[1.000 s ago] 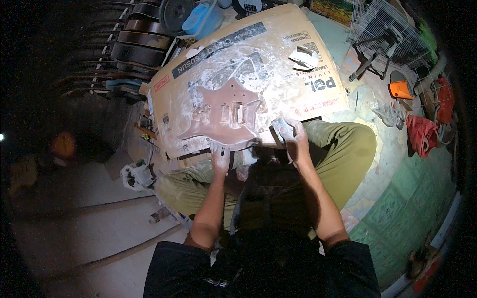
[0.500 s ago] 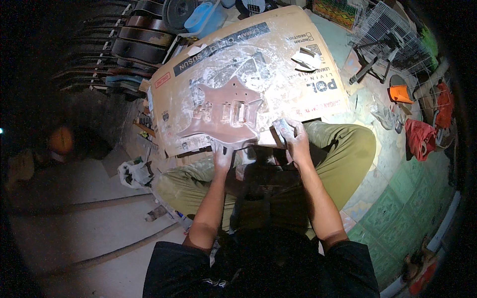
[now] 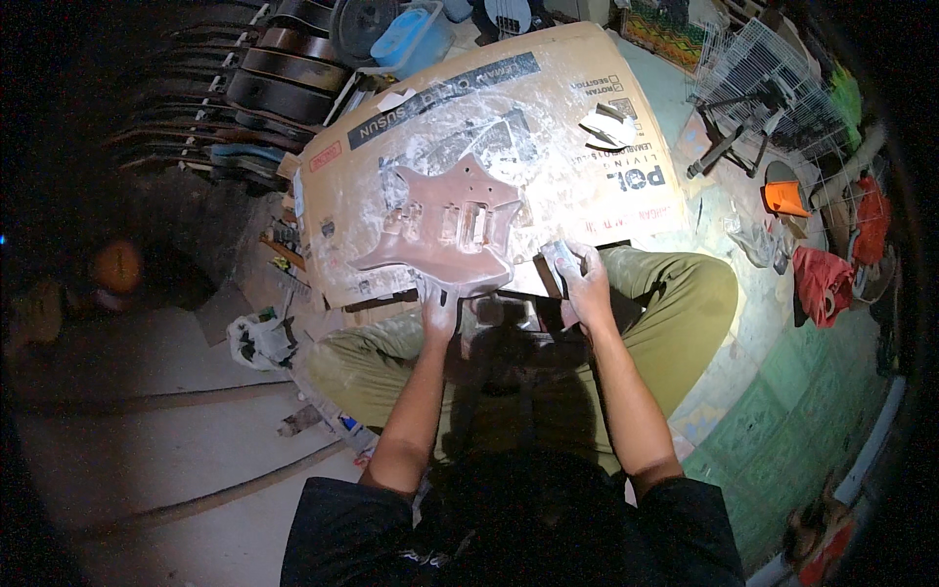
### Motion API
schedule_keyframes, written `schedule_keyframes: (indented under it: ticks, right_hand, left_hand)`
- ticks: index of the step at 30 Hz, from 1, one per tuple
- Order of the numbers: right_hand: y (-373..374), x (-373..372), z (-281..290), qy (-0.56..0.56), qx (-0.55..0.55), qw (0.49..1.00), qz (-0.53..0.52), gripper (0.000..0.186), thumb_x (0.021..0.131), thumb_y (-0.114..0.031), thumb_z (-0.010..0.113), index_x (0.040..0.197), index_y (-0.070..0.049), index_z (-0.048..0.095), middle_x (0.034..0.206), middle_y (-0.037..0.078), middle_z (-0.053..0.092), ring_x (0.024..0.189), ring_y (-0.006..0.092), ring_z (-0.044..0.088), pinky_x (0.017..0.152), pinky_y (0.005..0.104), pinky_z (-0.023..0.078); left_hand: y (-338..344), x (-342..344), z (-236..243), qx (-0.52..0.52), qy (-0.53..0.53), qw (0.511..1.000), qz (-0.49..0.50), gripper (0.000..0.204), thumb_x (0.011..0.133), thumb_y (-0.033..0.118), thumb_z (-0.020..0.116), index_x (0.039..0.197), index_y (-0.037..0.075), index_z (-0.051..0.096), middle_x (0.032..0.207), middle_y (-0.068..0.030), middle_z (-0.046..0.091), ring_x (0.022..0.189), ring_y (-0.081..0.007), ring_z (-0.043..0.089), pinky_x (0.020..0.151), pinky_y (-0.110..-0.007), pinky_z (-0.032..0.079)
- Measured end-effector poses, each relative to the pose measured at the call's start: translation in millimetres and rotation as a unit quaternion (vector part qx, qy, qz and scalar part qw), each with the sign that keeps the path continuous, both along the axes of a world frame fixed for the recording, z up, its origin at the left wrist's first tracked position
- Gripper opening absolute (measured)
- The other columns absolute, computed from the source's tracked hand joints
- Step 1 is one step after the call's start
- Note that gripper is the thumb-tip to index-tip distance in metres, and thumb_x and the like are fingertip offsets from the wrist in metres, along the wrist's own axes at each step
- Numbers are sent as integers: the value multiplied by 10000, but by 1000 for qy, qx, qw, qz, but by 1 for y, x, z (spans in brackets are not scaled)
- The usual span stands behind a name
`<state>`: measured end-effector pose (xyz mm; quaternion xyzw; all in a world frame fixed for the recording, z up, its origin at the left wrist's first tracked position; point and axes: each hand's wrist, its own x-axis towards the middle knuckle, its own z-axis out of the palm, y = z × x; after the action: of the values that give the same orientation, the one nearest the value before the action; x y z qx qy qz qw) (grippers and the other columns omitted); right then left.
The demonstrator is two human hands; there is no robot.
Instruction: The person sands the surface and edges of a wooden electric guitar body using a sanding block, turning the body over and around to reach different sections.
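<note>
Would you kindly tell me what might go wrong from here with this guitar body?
The guitar body might slide or tip: it lies on cardboard strewn with white dust, and only the left hand is at its near edge.

The small grey block in the right hand could perhaps nick the body's pointed corners or cut-outs if it slips.

The loose dust could also be stirred up into the air.

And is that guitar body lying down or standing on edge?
Lying down: the guitar body shows its broad face upward, over dusty cardboard.
</note>
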<state>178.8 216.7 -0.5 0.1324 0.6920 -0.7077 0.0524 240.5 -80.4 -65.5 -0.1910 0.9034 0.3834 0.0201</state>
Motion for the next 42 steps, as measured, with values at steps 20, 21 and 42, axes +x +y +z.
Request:
schedule_keyframes:
  ticks: [20,21,42]
  right_hand:
    - [6,-1,12,-140,-285,948,16,333,977,-180,586,1268,-20,572,1155,91,663,1000,197,657,839,326,541]
    - [7,-1,15,-164,-335,928,21,333,984,-195,570,1275,-33,566,1145,95,668,979,214,672,808,344,560]
    - [28,2,-5,-216,-384,897,-30,310,1013,-228,468,1276,-98,570,1062,96,696,860,244,699,682,381,593]
  left_hand:
    - [-41,-51,100,-292,25,932,-214,892,591,521,857,1333,107,589,1392,-185,528,1342,-354,438,1116,-467,354]
    - [-49,-58,94,-292,21,920,-261,929,591,537,851,1370,119,566,1450,-163,486,1383,-352,391,1137,-468,330]
    - [177,-78,91,266,69,958,-81,340,909,212,641,1186,18,671,1092,-200,702,1022,-320,673,904,-374,503]
